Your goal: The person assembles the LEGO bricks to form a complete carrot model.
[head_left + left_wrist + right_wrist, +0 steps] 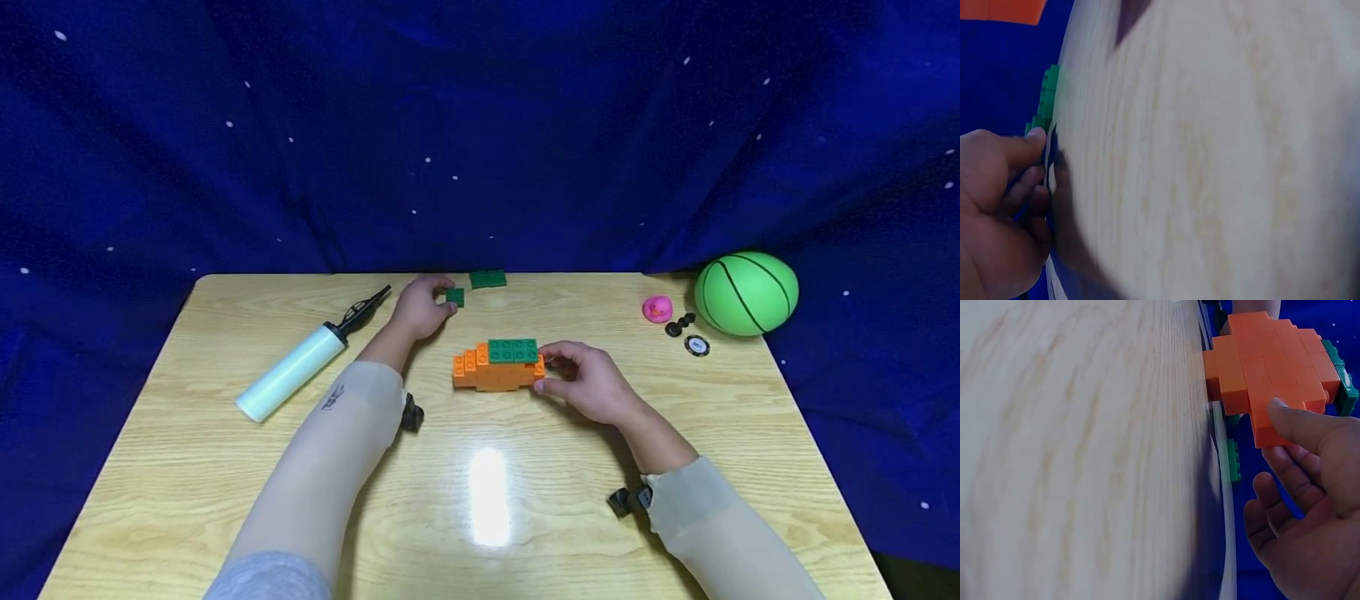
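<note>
An orange building-block model [498,379] stands on the table, stepped on its left side, with a green block [512,351] across its top. My right hand [592,383] grips the model's right end; in the right wrist view the thumb lies on the model's orange side [1272,369]. Toward the back of the table, my left hand [423,308] holds a small green block [455,297] between thumb and fingers. Just behind that block lies a longer green block [488,279]. The left wrist view shows the left thumb [1036,134] against the green piece.
A hand pump [296,371] with a black handle lies on the left of the wooden table [570,533]. At the back right are a pink rubber duck [657,309], small black pieces [675,328], a round chip [697,345] and a green ball [746,293]. A blue curtain hangs behind.
</note>
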A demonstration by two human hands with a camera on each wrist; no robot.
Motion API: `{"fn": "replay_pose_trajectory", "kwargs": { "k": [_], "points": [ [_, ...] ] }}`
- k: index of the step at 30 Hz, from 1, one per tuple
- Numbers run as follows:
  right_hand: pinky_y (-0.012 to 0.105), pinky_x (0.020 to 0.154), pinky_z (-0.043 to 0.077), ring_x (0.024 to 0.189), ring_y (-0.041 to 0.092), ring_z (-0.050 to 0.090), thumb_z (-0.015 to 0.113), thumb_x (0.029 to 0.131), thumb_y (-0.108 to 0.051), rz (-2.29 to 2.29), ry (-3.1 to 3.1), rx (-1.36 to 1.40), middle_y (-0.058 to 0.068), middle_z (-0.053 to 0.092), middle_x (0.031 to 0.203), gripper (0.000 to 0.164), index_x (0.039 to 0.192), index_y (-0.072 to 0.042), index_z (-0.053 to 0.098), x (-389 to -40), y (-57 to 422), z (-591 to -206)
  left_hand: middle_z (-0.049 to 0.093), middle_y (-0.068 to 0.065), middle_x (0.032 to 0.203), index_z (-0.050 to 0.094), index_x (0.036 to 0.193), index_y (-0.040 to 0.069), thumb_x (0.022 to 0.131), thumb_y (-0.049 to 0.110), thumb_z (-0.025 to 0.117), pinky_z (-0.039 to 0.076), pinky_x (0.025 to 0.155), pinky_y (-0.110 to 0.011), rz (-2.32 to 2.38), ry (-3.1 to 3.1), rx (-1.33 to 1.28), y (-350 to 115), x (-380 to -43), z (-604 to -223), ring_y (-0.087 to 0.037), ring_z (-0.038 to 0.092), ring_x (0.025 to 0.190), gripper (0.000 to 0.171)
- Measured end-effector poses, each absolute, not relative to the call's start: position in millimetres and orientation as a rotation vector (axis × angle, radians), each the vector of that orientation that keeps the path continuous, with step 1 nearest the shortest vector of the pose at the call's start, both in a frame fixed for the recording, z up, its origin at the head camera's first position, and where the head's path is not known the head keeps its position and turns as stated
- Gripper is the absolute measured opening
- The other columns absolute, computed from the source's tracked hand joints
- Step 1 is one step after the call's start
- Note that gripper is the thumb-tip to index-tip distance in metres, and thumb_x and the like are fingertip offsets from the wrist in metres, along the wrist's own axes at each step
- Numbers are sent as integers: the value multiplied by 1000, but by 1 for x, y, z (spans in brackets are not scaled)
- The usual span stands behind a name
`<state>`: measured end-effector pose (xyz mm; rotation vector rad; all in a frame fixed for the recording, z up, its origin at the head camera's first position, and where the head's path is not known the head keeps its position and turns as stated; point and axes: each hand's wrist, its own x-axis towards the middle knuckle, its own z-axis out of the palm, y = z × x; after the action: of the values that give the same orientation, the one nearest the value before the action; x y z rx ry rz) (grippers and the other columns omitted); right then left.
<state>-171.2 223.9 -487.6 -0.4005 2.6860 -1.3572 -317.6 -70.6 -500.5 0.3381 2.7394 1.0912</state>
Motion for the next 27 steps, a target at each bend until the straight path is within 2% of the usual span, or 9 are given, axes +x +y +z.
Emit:
{"fn": "replay_pose_trajectory", "kwargs": {
  "k": [3, 8, 15, 27],
  "points": [
    [45, 89, 54, 104, 26, 65, 86, 88, -21, -1337, 2687, -390, 7, 71, 114, 46, 129, -8, 69, -170, 224, -487, 62, -14, 137, 63, 139, 9, 101, 23, 70, 46, 106, -47, 1149, 2710, 328, -72, -312, -501, -33, 58, 125, 42],
    [46, 90, 54, 105, 26, 65, 86, 88, -20, -1345, 2684, -372, 8, 71, 115, 47, 130, -7, 69, -170, 225, -487, 65, -13, 129, 65, 136, 9, 99, 26, 72, 47, 100, -47, 1184, 2724, 351, -73, -305, -499, -31, 60, 116, 41],
    [45, 88, 54, 103, 26, 65, 86, 88, -21, -1355, 2673, -376, 7, 71, 113, 47, 130, -8, 68, -170, 225, -488, 64, -11, 127, 67, 135, 12, 99, 27, 72, 49, 96, -46, 1273, 2687, 365, -77, -296, -493, -27, 61, 111, 39],
    [43, 87, 54, 102, 27, 65, 86, 88, -20, -1334, 2701, -384, 7, 71, 111, 45, 128, -8, 69, -169, 225, -489, 61, -6, 113, 68, 130, 12, 97, 26, 75, 51, 84, -38, 1358, 2682, 410, -78, -275, -477, -21, 61, 95, 37]
  ]
}}
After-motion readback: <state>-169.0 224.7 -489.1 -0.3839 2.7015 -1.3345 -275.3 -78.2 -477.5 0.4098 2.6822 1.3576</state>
